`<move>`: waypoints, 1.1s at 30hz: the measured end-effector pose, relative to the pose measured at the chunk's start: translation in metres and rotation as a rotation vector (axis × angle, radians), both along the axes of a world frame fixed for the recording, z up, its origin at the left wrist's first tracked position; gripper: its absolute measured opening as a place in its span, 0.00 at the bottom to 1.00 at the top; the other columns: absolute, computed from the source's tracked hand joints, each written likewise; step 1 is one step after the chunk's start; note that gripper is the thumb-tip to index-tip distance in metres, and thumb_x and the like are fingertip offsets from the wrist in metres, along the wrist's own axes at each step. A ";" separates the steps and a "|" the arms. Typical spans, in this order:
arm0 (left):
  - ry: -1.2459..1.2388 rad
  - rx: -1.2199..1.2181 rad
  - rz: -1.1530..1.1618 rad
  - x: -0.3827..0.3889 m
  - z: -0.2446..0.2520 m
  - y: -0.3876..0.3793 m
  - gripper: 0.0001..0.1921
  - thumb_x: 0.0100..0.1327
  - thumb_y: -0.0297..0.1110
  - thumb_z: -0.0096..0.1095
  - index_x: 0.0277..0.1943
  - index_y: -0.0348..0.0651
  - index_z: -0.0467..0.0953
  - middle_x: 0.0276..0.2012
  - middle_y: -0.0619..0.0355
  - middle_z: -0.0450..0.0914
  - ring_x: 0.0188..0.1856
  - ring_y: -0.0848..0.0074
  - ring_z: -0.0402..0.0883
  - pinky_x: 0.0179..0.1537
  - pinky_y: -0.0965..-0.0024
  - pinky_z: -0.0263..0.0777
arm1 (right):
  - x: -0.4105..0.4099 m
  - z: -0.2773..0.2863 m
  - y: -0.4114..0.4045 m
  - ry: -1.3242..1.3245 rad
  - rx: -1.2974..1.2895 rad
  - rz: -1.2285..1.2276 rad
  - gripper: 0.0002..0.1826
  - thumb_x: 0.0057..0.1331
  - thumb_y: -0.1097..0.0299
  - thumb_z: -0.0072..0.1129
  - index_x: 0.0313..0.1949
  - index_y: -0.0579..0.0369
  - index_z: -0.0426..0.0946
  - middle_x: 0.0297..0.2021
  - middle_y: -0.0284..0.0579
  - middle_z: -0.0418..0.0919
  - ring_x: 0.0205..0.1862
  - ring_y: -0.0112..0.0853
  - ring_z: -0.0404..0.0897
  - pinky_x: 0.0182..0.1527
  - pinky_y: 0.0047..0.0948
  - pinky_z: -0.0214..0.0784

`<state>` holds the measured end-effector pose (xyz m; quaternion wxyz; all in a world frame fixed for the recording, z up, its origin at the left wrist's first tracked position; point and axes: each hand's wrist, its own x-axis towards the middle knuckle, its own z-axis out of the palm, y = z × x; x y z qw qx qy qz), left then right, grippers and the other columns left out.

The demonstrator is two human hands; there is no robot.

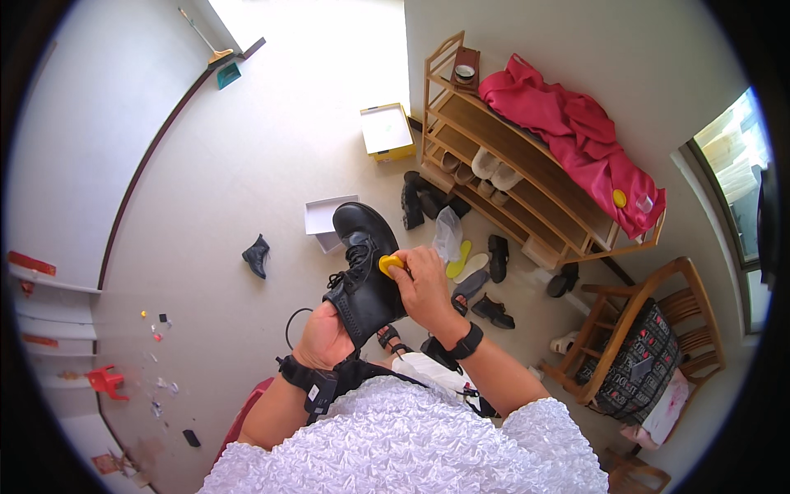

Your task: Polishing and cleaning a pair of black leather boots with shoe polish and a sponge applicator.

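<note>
A black leather lace-up boot [378,272] is held up in front of me, its toe pointing away. My left hand [326,338] reaches into the boot's opening, so its fingers are hidden inside. Between the thumb and fingers of my right hand [426,284] is a small yellow polishing sponge [391,265], pressed to the side of the boot near the laces. Another black boot [257,255] of similar look stands on the floor to the left.
A wooden shoe rack [512,154] with a pink cloth [574,123] stands at the upper right. Below it lie several black shoes, a plastic bag [448,231] and insoles [471,268]. An open box [327,216] lies beyond the boot, a yellow box [395,151] farther back. A wooden chair [595,370] is at right.
</note>
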<state>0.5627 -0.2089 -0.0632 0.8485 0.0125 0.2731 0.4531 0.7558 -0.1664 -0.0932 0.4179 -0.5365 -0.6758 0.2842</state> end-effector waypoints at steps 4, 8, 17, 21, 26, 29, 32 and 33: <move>-0.039 0.024 0.021 -0.003 -0.012 0.002 0.23 0.80 0.36 0.38 0.66 0.30 0.70 0.63 0.46 0.78 0.64 0.60 0.78 0.70 0.56 0.68 | -0.019 0.022 -0.045 0.117 0.012 0.202 0.09 0.66 0.72 0.63 0.45 0.56 0.78 0.39 0.46 0.76 0.44 0.45 0.73 0.48 0.40 0.62; -0.078 0.047 0.014 -0.002 -0.012 0.002 0.22 0.79 0.36 0.39 0.65 0.31 0.72 0.62 0.48 0.79 0.62 0.61 0.79 0.69 0.57 0.69 | -0.019 0.041 -0.047 -0.010 0.158 0.280 0.10 0.67 0.70 0.62 0.47 0.55 0.77 0.42 0.46 0.77 0.46 0.44 0.73 0.52 0.43 0.61; 0.012 0.039 0.120 0.015 0.009 0.000 0.24 0.79 0.35 0.38 0.68 0.28 0.68 0.66 0.43 0.75 0.66 0.56 0.76 0.73 0.55 0.64 | -0.003 0.010 -0.028 -0.049 0.099 0.027 0.08 0.68 0.69 0.60 0.45 0.54 0.77 0.40 0.47 0.76 0.45 0.47 0.72 0.51 0.44 0.61; -0.062 0.072 0.078 0.013 -0.009 0.003 0.23 0.78 0.36 0.39 0.65 0.29 0.71 0.64 0.45 0.77 0.64 0.58 0.77 0.71 0.56 0.66 | -0.012 0.038 -0.058 0.049 0.088 0.217 0.09 0.67 0.70 0.62 0.45 0.55 0.77 0.39 0.45 0.75 0.45 0.46 0.72 0.51 0.43 0.61; 0.039 0.023 0.111 0.037 0.015 0.006 0.25 0.78 0.35 0.37 0.69 0.28 0.68 0.68 0.43 0.73 0.69 0.55 0.73 0.75 0.53 0.60 | 0.021 0.018 -0.022 -0.116 0.159 0.024 0.10 0.66 0.72 0.62 0.46 0.56 0.77 0.40 0.46 0.76 0.46 0.45 0.73 0.51 0.42 0.63; 0.026 0.021 0.103 0.043 0.032 0.006 0.26 0.78 0.34 0.35 0.72 0.27 0.64 0.72 0.41 0.68 0.73 0.52 0.67 0.78 0.51 0.55 | 0.074 0.002 -0.005 -0.125 0.167 -0.148 0.10 0.66 0.72 0.62 0.46 0.55 0.77 0.41 0.46 0.76 0.47 0.46 0.73 0.51 0.43 0.63; 0.001 0.056 0.110 0.057 0.042 0.012 0.26 0.78 0.34 0.35 0.71 0.27 0.65 0.72 0.41 0.68 0.73 0.52 0.68 0.77 0.50 0.57 | 0.150 -0.029 0.015 -0.061 0.242 -0.463 0.11 0.63 0.72 0.66 0.45 0.54 0.79 0.40 0.47 0.78 0.44 0.46 0.74 0.48 0.43 0.66; 0.030 0.080 0.124 0.062 0.042 0.013 0.25 0.78 0.34 0.35 0.71 0.28 0.65 0.71 0.41 0.69 0.73 0.52 0.68 0.77 0.49 0.57 | 0.183 -0.033 0.017 -0.107 0.222 -0.561 0.10 0.64 0.71 0.66 0.45 0.54 0.80 0.39 0.47 0.78 0.44 0.45 0.74 0.48 0.42 0.66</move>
